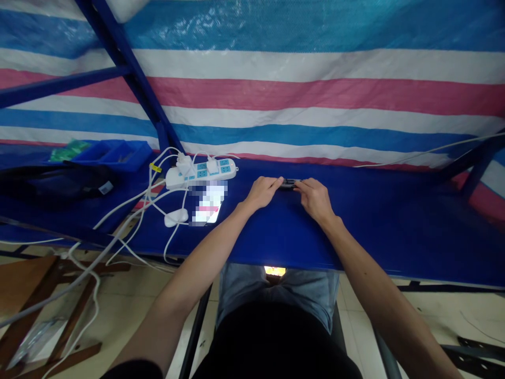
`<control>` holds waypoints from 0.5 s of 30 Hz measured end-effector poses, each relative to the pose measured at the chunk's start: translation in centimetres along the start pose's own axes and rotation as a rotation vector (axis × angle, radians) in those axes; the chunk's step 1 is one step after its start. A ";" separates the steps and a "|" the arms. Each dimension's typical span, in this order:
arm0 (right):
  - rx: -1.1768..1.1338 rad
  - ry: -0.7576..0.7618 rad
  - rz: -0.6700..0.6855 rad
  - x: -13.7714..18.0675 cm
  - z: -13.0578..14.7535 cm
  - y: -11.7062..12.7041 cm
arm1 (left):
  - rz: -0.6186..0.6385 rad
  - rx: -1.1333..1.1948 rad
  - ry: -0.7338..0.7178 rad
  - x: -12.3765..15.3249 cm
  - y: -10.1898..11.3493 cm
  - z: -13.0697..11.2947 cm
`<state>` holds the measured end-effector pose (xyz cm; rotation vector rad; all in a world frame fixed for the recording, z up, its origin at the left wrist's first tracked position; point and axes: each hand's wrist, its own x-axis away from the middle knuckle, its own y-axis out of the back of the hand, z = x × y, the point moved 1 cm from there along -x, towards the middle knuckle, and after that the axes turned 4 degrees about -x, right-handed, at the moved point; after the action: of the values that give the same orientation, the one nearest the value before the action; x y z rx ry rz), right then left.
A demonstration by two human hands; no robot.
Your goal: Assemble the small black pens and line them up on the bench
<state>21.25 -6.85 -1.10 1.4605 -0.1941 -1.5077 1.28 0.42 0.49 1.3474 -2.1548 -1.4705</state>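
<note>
A small dark object (pixel 289 184) with thin pale, shiny parts along it lies between my two hands, low over the blue table (pixel 276 237). Its exact kind is too small to make out. My left hand (pixel 263 192) pinches its left end, with the thumb pointing right. On the other end, the closed fingers of my right hand (pixel 316 199) grip it and hide part of it. To the left of my left hand, a phone (pixel 215 202) with a lit, partly blurred screen rests on the table.
A white power strip (pixel 201 173) with plugs and tangled white cables (pixel 148 195) stands at the back left, near a white adapter (pixel 175 217). Farther left are a blue tray (pixel 122 153) and a dark bag (pixel 59 181). A striped tarp (pixel 315 95) hangs behind.
</note>
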 end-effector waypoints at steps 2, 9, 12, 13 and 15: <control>0.006 -0.006 0.016 0.0 0.1 -0.1 | 0.003 0.030 0.019 0.1 0.1 0.0; -0.072 -0.077 0.001 0.3 -0.3 -0.4 | -0.093 0.125 -0.106 0.3 0.9 0.0; -0.099 -0.104 -0.027 0.4 -0.6 -0.3 | -0.127 0.149 -0.129 0.2 0.8 0.2; -0.106 -0.103 -0.030 0.4 -0.6 -0.2 | -0.133 0.133 -0.137 0.2 0.8 0.3; -0.118 -0.088 -0.028 0.3 -0.5 -0.1 | -0.135 0.089 -0.156 0.1 0.7 0.4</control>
<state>21.70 -6.76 -1.55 1.3092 -0.1356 -1.5806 0.57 0.72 0.88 1.4806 -2.2894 -1.5952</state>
